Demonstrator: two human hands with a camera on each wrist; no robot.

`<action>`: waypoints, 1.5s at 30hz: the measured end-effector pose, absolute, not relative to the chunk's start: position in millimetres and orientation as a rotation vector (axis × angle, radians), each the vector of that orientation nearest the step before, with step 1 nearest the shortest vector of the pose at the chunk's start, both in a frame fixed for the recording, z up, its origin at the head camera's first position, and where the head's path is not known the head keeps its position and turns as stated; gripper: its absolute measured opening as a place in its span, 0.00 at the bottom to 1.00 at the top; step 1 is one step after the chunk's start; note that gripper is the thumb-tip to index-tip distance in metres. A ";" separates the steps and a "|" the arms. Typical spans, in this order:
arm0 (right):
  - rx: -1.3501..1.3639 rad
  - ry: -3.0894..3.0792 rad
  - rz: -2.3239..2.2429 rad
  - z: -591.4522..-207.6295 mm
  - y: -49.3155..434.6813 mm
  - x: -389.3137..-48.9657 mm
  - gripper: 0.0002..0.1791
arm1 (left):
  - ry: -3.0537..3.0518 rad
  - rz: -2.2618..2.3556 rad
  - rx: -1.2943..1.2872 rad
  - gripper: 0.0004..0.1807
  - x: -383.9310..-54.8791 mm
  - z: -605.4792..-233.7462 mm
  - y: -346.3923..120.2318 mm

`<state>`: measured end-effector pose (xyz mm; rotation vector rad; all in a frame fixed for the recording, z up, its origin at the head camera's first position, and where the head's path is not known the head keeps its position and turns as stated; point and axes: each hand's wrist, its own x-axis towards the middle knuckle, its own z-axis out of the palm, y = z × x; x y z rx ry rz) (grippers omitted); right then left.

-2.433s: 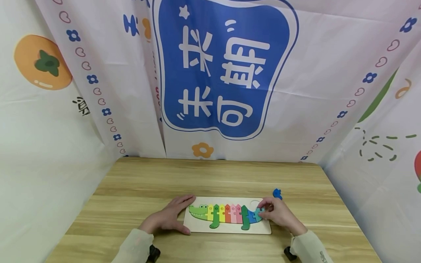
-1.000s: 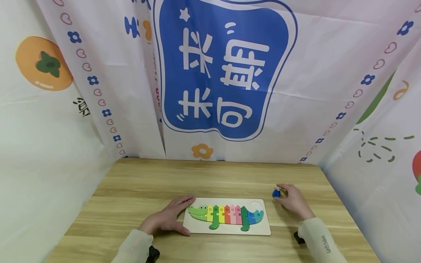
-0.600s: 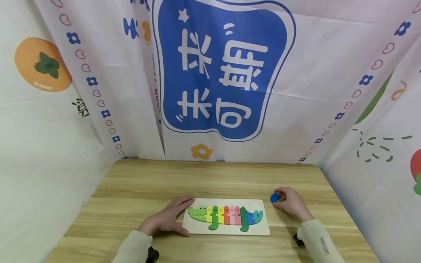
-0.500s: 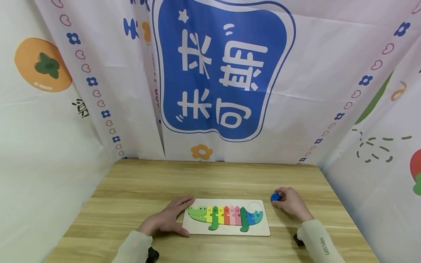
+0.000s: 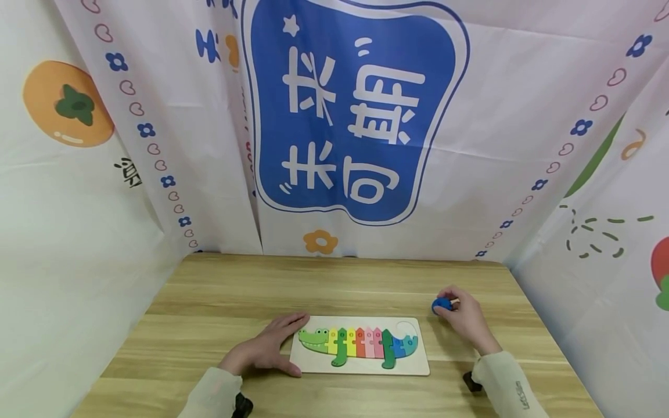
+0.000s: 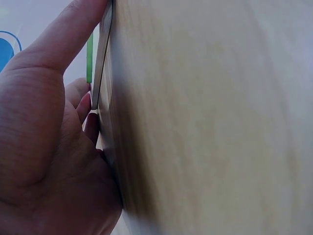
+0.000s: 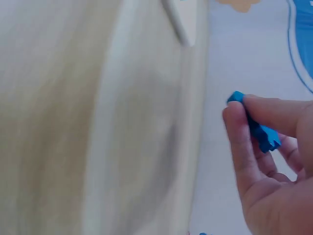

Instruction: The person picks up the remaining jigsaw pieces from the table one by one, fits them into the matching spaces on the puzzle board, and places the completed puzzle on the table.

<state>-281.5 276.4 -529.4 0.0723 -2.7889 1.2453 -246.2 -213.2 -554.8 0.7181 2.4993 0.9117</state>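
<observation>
A pale wooden puzzle board (image 5: 410, 367) with a colourful crocodile (image 5: 360, 342) made of jigsaw pieces lies flat on the table. A curved outline shows bare above its tail end. My left hand (image 5: 263, 348) spans the board's left end, thumb at the near corner and fingers at the far corner; the left wrist view shows the hand (image 6: 44, 137) low beside the board's edge (image 6: 101, 68). Right of the board, my right hand (image 5: 467, 319) pinches a small blue puzzle piece (image 5: 442, 305) between thumb and fingers. The piece (image 7: 264, 137) is above the tabletop in the right wrist view, partly covered by the fingers.
The wood-grained table (image 5: 334, 284) reaches back to a white printed curtain (image 5: 496, 116) with a big blue patch. White fabric (image 5: 78, 244) hangs along the left side and more on the right. Dark wrist devices (image 5: 473, 381) show under the pale sleeves (image 5: 504, 383).
My right hand has left the tail end of the board, reached the blue piece on the table and picked it up, most recently moving slightly upward. The left hand has stayed put.
</observation>
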 end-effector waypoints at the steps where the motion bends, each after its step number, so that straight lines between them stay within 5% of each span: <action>1: 0.081 -2.773 1.258 -527.3 275.2 -280.9 0.12 | 2.499 0.911 0.717 0.63 -246.3 -555.1 -213.3; 23: -0.082 -2.487 1.986 -492.2 253.4 -277.0 0.22 | 2.512 0.896 0.731 0.63 -248.2 -558.6 -214.4; 45: 0.143 -2.563 1.856 -498.8 248.2 -273.4 0.19 | 2.514 0.893 0.704 0.64 -248.2 -558.7 -214.3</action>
